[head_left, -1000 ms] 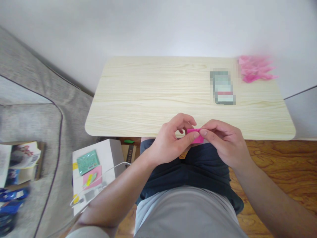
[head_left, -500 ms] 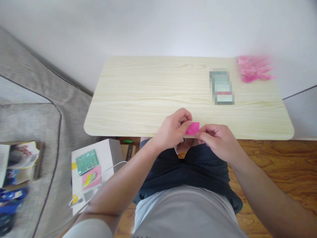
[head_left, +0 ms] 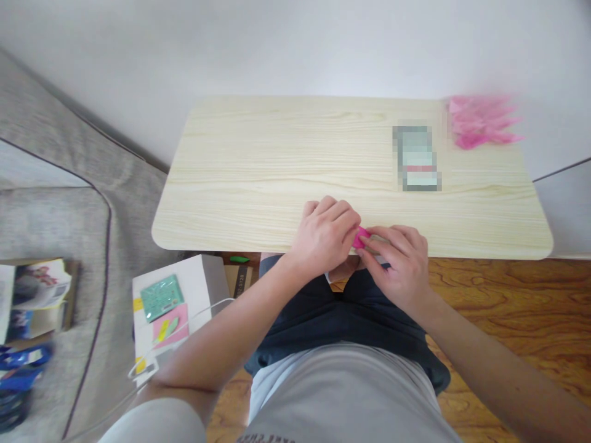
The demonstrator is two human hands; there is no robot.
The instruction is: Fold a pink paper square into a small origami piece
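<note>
A small piece of bright pink paper point(head_left: 361, 237) is between my two hands, just over the table's front edge. My left hand point(head_left: 325, 237) grips its left side, with the fingers curled over and partly covering it. On the other side, my right hand point(head_left: 398, 263) pinches the paper between thumb and fingers. Much of the paper is hidden by the fingers, so its exact folds cannot be made out.
The pale wood table point(head_left: 258, 160) carries a blurred-out phone-like object point(head_left: 418, 159) and a cluster of pink folded pieces point(head_left: 482, 122) at the back right. Lower left, a white box point(head_left: 194, 280) bears a green packet point(head_left: 161, 298), pink sheets and a white cable.
Both hands have closed in around the pink paper, and less of it shows. My right fingers have moved left along it, while my left hand has turned further over it.
</note>
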